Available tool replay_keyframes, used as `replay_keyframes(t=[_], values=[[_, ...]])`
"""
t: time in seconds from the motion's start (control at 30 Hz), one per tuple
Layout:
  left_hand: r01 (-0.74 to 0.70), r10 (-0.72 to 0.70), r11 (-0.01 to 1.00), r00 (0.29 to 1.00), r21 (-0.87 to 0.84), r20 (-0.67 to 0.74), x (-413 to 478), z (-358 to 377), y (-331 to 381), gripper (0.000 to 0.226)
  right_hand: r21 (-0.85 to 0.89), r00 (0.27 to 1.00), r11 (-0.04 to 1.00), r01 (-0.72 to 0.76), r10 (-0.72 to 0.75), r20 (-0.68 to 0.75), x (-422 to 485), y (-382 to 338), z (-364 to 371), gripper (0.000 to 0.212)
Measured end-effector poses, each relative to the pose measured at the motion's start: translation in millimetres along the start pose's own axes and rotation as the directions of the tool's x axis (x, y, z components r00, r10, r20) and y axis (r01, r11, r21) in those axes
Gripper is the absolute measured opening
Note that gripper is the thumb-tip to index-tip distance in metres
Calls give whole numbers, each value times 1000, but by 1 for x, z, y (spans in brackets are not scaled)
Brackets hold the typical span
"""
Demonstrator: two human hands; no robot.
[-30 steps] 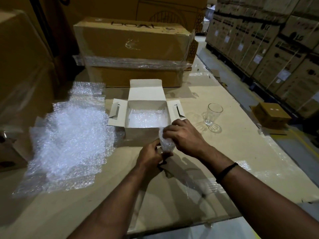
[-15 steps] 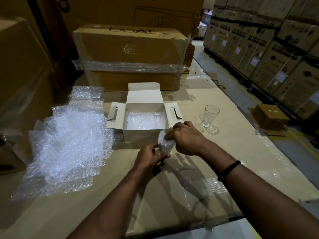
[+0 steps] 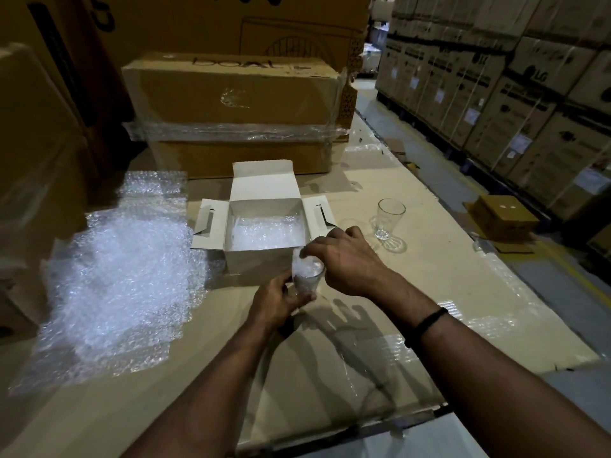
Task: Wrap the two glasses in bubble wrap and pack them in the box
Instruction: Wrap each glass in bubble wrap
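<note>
Here left hand (image 3: 277, 302) grips wrapped glass (image 3: 307, 275) (frosty, crinkled); right hand (image 3: 350, 259) pinches its top.

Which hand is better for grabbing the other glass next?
Probably the right hand: the bare glass stands to its right, while the left hand grips the wrapped glass.

Table (image 3: 439, 269) topped with flat brown cardboard sheets (image 3: 205, 385); clear film patches lower right. Left of frame: loose heap of bubble wrap (image 3: 125, 282), spread wide. Centre: small white box (image 3: 258, 261), flaps open, just beside the heap. Right of it, apart: bare glass (image 3: 388, 223), upright. Upper centre: large film-banded carton (image 3: 231, 104), behind the box.
</note>
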State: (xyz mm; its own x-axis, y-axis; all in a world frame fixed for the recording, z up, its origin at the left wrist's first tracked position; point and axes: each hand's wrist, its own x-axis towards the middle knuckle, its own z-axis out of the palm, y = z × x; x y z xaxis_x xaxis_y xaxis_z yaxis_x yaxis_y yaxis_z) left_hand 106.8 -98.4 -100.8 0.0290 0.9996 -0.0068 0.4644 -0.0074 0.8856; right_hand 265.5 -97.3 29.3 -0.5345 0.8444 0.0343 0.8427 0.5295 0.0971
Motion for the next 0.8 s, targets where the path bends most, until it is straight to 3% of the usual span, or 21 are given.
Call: replay_keyframes(t=[0.2, 0.33, 0.4, 0.47, 0.5, 0.57, 0.6, 0.67, 0.73, 0.8], values=[[-21, 21, 1000, 999, 19, 30, 1, -1, -3, 54, -29, 994, 998, 62, -59, 91, 3, -6, 12, 48], [-21, 21, 1000, 999, 11, 28, -1, -2, -2, 53, -45, 977, 996, 82, -71, 199, 4, -1, 6, 55], [11, -11, 1000, 1000, -10, 25, -2, -1, 0, 49, 144, 997, 989, 7, -18, 71, 1, 3, 10, 54], [33, -29, 997, 998, -75, 56, 0, -1, 0, 53, 455, 983, 882, -120, 170, -72, -2, 6, 20, 49], [37, -28, 994, 996, -104, 89, 0, -3, 1, 56, 561, 971, 813, -156, 230, -64, -3, 6, 24, 55], [31, -21, 994, 995, -102, 97, -2, -8, -3, 51, 613, 976, 770, -176, 220, 4, -5, 2, 33, 79], [24, -22, 997, 999, -79, 28, -4, -14, -5, 39, 626, 980, 763, -162, 198, 12, -4, -1, 40, 85], [5, -14, 999, 970, -38, -244, -10, -28, -13, 16, 739, 974, 660, -134, 225, -24, -2, -4, 55, 83], [-33, 57, 998, 859, 56, -509, -10, -47, -20, 22, 865, 951, 484, -132, 307, -27, 1, -5, 70, 82], [-41, 153, 980, 777, 194, -611, -7, -64, -29, 25, 944, 928, 305, -126, 373, 3, 6, -6, 77, 84]])
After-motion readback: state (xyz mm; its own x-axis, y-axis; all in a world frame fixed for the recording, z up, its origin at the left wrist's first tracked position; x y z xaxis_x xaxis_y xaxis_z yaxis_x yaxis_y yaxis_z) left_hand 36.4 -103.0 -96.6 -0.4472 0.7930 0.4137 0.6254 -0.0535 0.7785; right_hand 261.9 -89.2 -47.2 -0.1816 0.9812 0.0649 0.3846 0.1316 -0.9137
